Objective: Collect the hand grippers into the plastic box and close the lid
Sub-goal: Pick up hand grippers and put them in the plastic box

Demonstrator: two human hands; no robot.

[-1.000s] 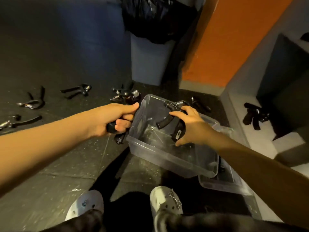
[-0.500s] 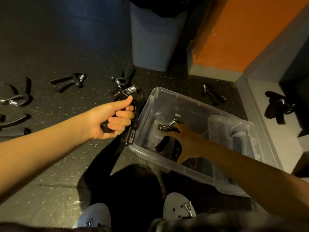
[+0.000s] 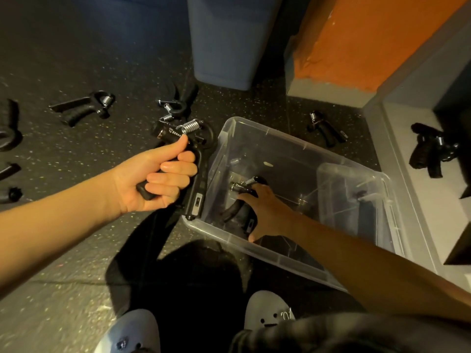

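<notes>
Gripping one handle of the held gripper (image 3: 197,151) with left hand (image 3: 155,179), fingers clenched round it, thumb up against the coil spring. Holds it with the free handle hanging down just beside the near-left wall of the plastic box (image 3: 257,252), outside the rim.

Reaching into the box with right hand (image 3: 270,212), palm down, fingers wrapped over a second gripper (image 3: 233,208) low at the box bottom, spring end poking out past the index finger.

Box on the dark speckled floor (image 3: 63,154), top open. Clear panel at the right end of the box, probably the lid (image 3: 356,200); hard to say through the plastic whether inside or underneath.

Loose ones outside the box:
- far-left gripper (image 3: 84,108) on the floor, well apart from the box
- middle gripper (image 3: 175,105) just beyond the left hand, near the grey bin (image 3: 229,47)
- back gripper (image 3: 326,128) on the floor just behind the box
- ledge gripper (image 3: 430,149) up on the grey ledge (image 3: 407,200) at right
- dark gripper parts (image 3: 9,126) cut off at the left edge

Orange wall (image 3: 356,42) behind. Two pale shoes (image 3: 270,312) at the bottom, dark trousers between.
</notes>
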